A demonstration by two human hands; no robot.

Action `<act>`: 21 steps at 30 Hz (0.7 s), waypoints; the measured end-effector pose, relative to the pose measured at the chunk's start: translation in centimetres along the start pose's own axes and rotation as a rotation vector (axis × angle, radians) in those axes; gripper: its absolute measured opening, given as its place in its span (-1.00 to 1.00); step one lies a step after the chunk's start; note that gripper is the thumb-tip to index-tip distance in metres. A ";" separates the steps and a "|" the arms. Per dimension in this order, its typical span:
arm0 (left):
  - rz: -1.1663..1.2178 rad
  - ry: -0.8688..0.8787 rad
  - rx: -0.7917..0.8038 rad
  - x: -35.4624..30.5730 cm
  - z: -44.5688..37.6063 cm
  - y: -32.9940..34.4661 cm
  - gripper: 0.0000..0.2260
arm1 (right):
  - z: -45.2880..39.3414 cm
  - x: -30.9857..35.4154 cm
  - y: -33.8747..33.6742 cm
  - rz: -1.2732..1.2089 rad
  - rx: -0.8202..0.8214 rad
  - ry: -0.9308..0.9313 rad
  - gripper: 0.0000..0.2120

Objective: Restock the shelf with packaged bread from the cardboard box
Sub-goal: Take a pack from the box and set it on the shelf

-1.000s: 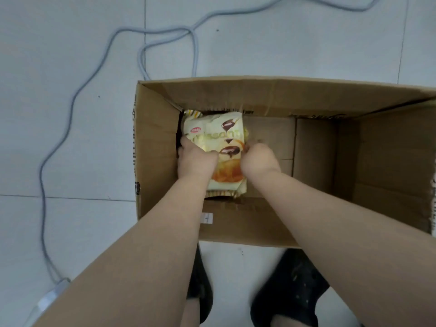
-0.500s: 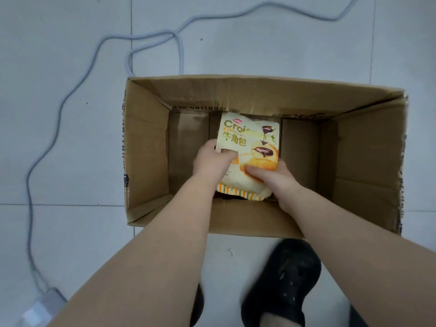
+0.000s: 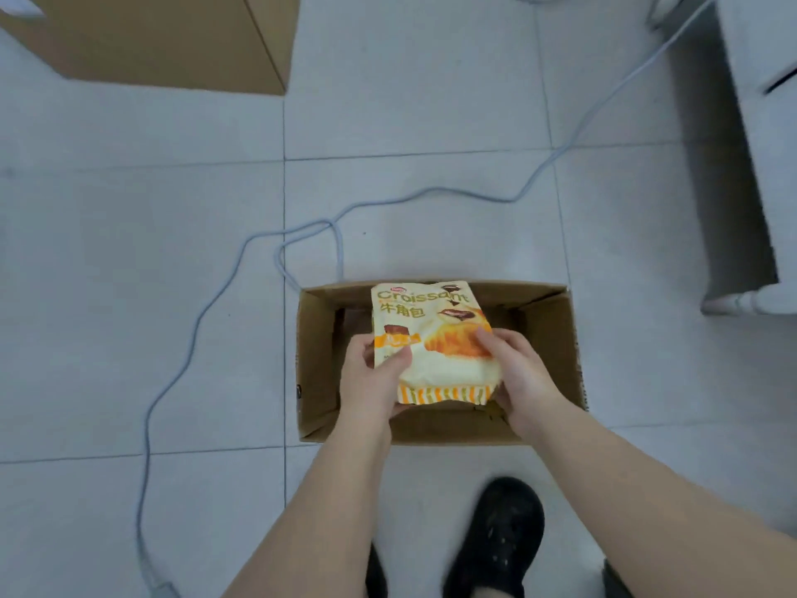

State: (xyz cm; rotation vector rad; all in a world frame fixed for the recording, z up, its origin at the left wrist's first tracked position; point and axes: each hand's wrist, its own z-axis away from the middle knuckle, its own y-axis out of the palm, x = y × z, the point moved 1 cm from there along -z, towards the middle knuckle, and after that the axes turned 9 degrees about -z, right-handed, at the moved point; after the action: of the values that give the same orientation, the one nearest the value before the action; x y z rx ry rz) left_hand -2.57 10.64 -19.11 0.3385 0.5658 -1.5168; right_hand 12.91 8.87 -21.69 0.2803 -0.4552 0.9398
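Grey tiled floor (image 3: 172, 295) beneath an open brown cardboard box (image 3: 317, 407). Above it, my left hand (image 3: 371, 377) and right hand (image 3: 522, 373) pinch a soft, crinkly yellow croissant packet (image 3: 435, 338) at its six o'clock end; probably light, crushable.

Open tiled floor (image 3: 409, 123) lay clear ahead of the cardboard box (image 3: 547, 351), crossed only by a looping grey cable (image 3: 302, 228), while a second carton (image 3: 172, 36) blocked the far left and a white cabinet (image 3: 750, 166) walled the right.
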 end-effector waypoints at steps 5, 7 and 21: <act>0.055 0.279 0.044 -9.8 11.7 -1.8 -0.79 | 12.2 11.9 2.1 -0.063 0.145 0.002 -0.31; 0.070 0.401 0.067 -15.0 17.1 -1.9 -0.80 | 18.1 17.6 2.5 -0.081 0.226 -0.007 -0.51; -0.570 1.393 0.216 -35.9 50.6 -2.2 -0.20 | 56.3 36.7 -4.8 -0.444 0.107 -0.573 -0.54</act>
State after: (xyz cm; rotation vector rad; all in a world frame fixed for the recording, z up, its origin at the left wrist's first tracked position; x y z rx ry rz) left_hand 3.58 13.12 42.62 1.5479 1.6812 -1.7116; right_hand 21.28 8.42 45.17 0.7250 -0.8276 0.4360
